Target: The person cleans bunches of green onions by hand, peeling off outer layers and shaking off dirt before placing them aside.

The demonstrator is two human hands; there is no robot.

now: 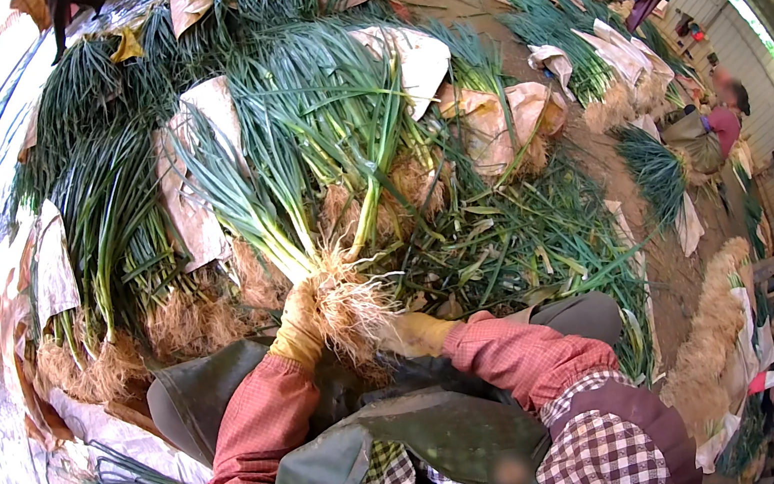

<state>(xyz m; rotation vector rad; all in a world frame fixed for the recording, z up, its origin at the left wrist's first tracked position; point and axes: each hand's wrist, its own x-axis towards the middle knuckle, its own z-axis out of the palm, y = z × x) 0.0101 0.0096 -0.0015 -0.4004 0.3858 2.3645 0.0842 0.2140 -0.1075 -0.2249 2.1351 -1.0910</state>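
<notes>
Fanning past the green apron (468, 432), green onions (293, 257) are gripped by the left hand (299, 325); whether the right hand (417, 333), partly behind roots (353, 300), holds any cannot be told. Any print on pale wrappers (417, 65) is illegible.

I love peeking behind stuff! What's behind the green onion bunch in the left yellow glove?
Behind the held bunch lie more green bundles with brown roots, plus pale sheets. The bunch covers whatever is directly behind it, so that part can't be seen.
</notes>
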